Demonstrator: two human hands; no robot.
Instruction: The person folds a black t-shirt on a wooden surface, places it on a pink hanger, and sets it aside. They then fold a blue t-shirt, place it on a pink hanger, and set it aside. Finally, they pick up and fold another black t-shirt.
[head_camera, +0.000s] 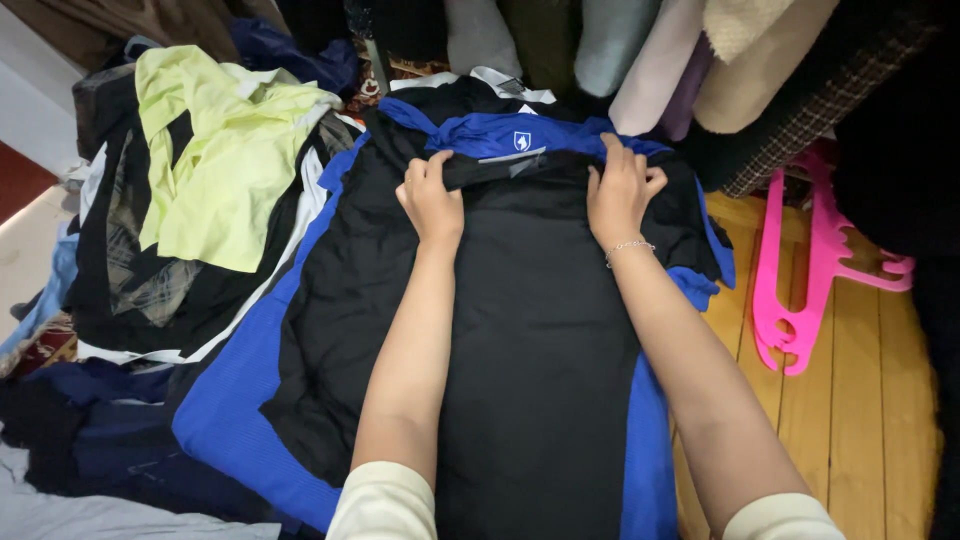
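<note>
A black and blue sports shirt lies spread flat in front of me, its blue collar at the far end. My left hand pinches the black fabric at the neckline on the left side. My right hand, with a thin bracelet at the wrist, grips the same neckline on the right side. Both forearms stretch out over the shirt's black middle panel.
A pale yellow-green garment tops a heap of dark clothes at the left. Pink plastic hangers lie on the wooden floor at the right. Hanging clothes crowd the far edge.
</note>
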